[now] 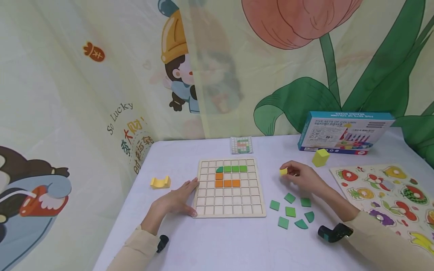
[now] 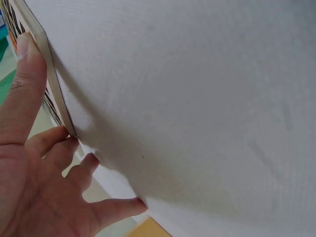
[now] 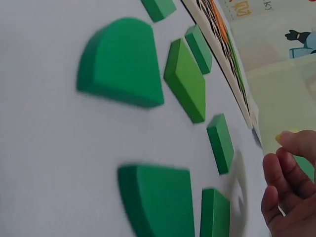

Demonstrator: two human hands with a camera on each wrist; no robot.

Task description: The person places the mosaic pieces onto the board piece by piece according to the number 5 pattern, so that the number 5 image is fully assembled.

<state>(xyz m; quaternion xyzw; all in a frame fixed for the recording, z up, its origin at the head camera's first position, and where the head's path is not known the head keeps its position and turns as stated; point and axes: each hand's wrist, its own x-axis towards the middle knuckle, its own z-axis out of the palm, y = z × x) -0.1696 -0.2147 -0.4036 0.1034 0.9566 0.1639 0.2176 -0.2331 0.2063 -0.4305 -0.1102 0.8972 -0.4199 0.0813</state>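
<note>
Grid board (image 1: pixel 230 210), frame centre on the counter (image 1: pixel 217 244): only eight cells filled, four green, four orange. Left hand (image 1: pixel 176 200) flat, steadying its left edge. Right hand (image 1: pixel 300 175) pinches a yellow tile (image 1: pixel 283 171), right of board. Six green tiles (image 1: pixel 290 211) unplaced

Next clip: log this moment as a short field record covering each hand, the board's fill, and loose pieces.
left hand: rests flat on the table, fingers against the grid board left edge
right hand: pinches a small yellow piece above the table
board fill: green tiles in a row, orange tiles below
loose pieces: green pieces right of board
</note>
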